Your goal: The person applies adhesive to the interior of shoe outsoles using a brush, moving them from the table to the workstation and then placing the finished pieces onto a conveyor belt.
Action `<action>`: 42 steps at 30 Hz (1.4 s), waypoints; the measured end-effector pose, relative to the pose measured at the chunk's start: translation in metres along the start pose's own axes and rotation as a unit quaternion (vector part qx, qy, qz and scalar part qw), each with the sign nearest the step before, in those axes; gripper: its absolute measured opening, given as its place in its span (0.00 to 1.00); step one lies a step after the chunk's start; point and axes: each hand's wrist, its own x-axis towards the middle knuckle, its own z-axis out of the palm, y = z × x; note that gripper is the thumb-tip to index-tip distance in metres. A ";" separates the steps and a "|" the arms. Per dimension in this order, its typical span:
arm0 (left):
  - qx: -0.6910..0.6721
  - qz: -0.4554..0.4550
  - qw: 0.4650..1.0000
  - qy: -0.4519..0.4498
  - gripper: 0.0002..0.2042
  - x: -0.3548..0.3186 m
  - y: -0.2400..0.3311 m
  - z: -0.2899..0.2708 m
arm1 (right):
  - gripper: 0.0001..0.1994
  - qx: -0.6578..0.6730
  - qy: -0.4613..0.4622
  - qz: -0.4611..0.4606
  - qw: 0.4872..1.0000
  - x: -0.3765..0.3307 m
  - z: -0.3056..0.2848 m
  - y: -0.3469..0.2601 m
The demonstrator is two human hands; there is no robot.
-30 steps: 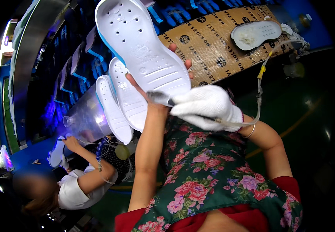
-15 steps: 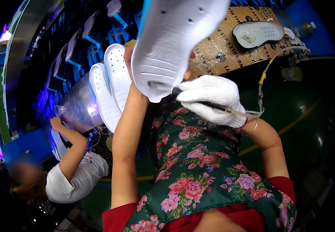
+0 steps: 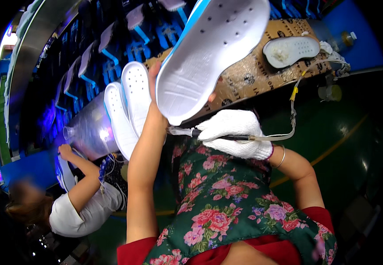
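My left hand [image 3: 154, 79] is closed round a large white shoe sole [image 3: 204, 66] with a blue side edge; the sole hides most of the fingers. The sole's inner face, with small holes and shallow grooves, is turned toward me. In a white knit glove, my right hand [image 3: 234, 134] grips a black-handled brush [image 3: 195, 133] fed by a clear tube [image 3: 284, 136]. Just below the sole's heel, the brush's pale tip stands apart from it. Beside my left forearm are two more white soles [image 3: 120, 121] [image 3: 137, 90].
Brown printed cardboard [image 3: 244, 81] covers the bench, bearing a grey sole-shaped tray [image 3: 291, 51] with a pale clump. A clear plastic jug [image 3: 92, 130] lies beyond the white soles. Blue-strapped shoe parts [image 3: 112, 55] line the rack. At left, a co-worker [image 3: 87, 207] holds a shoe.
The brush has come off the sole's heel and moved down and left with my right hand. The held sole has shifted slightly right and tilted.
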 end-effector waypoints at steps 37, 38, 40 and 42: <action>0.190 0.142 0.971 0.000 0.54 -0.034 -0.038 0.005 | 0.10 0.452 0.307 0.145 0.825 -0.057 -0.049 0.033; 0.194 0.142 0.971 -0.003 0.55 -0.034 -0.038 0.007 | 0.10 0.458 0.312 0.140 0.820 -0.060 -0.048 0.036; 0.187 0.140 0.972 0.001 0.56 -0.034 -0.040 0.005 | 0.10 0.484 0.313 0.126 0.807 -0.063 -0.046 0.046; 0.169 0.137 0.976 -0.006 0.56 -0.033 -0.043 0.005 | 0.10 0.506 0.320 0.117 0.792 -0.064 -0.044 0.049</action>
